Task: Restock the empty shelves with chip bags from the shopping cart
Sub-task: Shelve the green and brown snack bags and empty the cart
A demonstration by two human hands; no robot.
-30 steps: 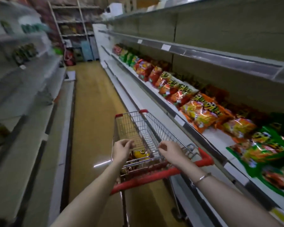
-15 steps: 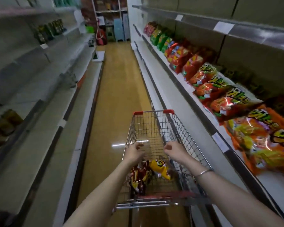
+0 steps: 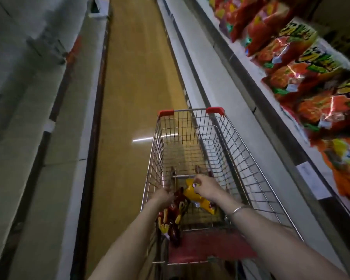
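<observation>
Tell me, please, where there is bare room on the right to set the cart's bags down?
The lower white shelf, running between the shopping cart and the stocked shelf above, lies bare along its length. The stocked shelf is crowded with chip bags edge to edge.

Both forearms outstretched, left hand [image 3: 163, 196] motion-blurred, right hand [image 3: 206, 188] with fingers curled in a pinch

We see a yellow bag [image 3: 192, 194] and a dark red bag [image 3: 175, 211] printed yellow in the silver-grid cart [image 3: 251, 158] with red corners. The shelf bags [image 3: 303, 63] at right are orange-red.
</observation>
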